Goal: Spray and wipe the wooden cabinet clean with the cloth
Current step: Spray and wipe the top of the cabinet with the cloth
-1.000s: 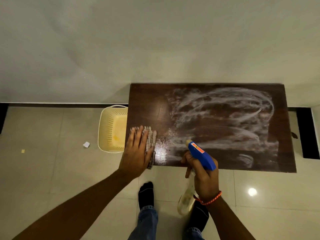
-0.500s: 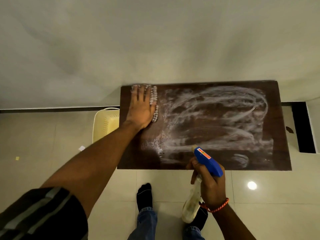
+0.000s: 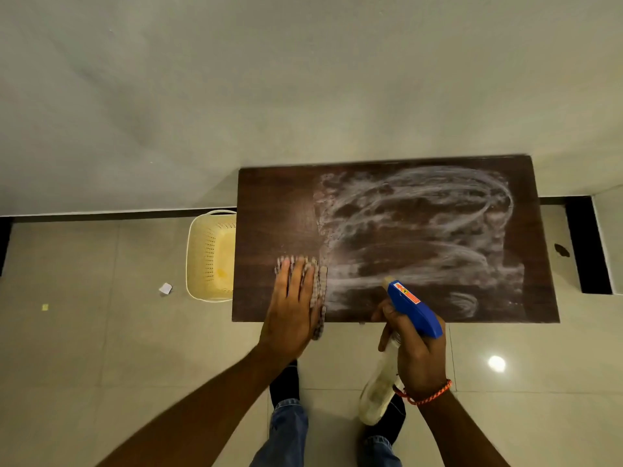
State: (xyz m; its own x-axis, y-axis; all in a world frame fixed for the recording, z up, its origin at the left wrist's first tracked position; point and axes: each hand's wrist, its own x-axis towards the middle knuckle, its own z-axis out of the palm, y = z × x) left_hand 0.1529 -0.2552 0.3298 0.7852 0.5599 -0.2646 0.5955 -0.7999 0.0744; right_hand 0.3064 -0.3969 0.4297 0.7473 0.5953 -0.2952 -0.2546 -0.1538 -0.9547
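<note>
Now the left hand, fingers straight, is pressing the cloth on the cabinet; foam is lying to its right; the right hand is gripping the spray bottle.

**Dark wood, white foam, blue sprayer**

The cabinet is dark brown with a fine wood grain. Swirls of white foam streak its right part, and the left strip is plain brown. The cloth has small grey and white checks. The spray bottle has a blue head, a red-orange label and a cloudy clear body. The basket is pale yellow, dotted with holes. The floor tiles are glossy beige.
</note>
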